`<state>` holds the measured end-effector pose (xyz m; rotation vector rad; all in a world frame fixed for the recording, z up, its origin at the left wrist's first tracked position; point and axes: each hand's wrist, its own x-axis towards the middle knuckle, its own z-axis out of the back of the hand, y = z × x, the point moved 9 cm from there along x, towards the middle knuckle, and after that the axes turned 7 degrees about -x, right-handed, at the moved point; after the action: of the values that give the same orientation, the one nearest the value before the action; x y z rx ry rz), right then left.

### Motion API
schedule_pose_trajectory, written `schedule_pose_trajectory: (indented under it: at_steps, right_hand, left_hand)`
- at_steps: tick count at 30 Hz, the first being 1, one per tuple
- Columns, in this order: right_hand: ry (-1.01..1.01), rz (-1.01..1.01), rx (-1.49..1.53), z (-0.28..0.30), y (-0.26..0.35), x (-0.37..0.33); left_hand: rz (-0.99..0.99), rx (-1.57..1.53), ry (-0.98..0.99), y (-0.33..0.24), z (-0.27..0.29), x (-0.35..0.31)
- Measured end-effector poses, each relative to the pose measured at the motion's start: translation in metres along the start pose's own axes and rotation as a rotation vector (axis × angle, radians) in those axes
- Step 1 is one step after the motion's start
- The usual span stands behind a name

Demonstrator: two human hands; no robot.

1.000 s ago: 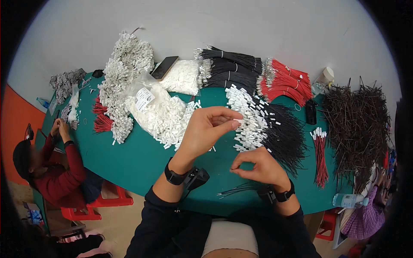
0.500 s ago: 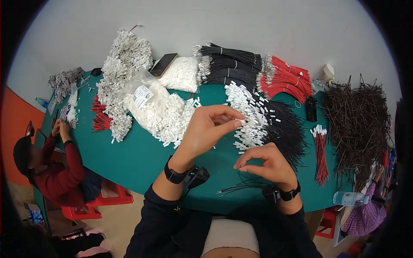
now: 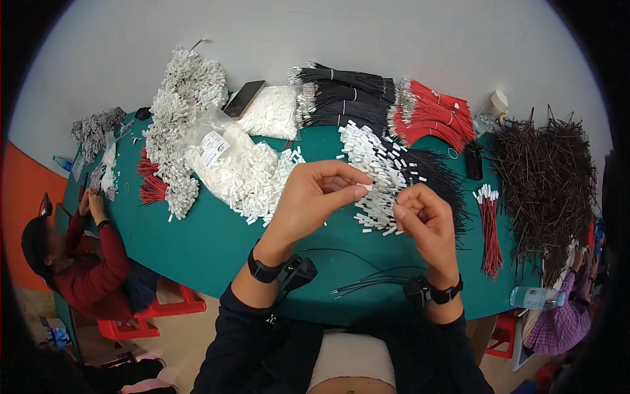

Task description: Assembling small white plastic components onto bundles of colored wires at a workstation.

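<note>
Our right hand [image 3: 428, 220] has risen since the earlier frame and turned, so its fingertips now sit near those of our left hand [image 3: 316, 197], which has hardly shifted.

From the head view, our left thumb and forefinger are pressed together on a small white connector housing [image 3: 368, 187], just beside the pile of white connectors [image 3: 374, 164]. Its long axis runs roughly left to right, the exposed end pointing toward our right hand; we cannot tell which end is its opening. Our right thumb and forefinger close on a thin black wire [image 3: 396, 196], of which only a short dark tip shows, apart from the housing. We cannot trace the rest of its length.

Below our hands, loose black wires [image 3: 367, 282] lie on the green table [image 3: 220, 253], mostly lengthwise left to right, pale tips pointing left. To the right, a red wire bundle [image 3: 490, 240] stretches toward us, its white ends pointing away.
</note>
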<state>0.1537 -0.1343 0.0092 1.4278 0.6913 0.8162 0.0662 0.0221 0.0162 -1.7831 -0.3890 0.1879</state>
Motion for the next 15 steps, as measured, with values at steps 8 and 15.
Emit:
schedule_pose_trajectory:
  at_steps: [8,15]
  right_hand:
    - [-0.269,0.233,-0.295,0.013,0.031,-0.007]
    - [-0.345,0.379,-0.469,0.013,0.049,-0.013]
  left_hand:
    - [-0.015,-0.004,0.0,0.0,-0.003,-0.001]
    - [0.025,0.016,0.012,0.003,-0.008,-0.001]
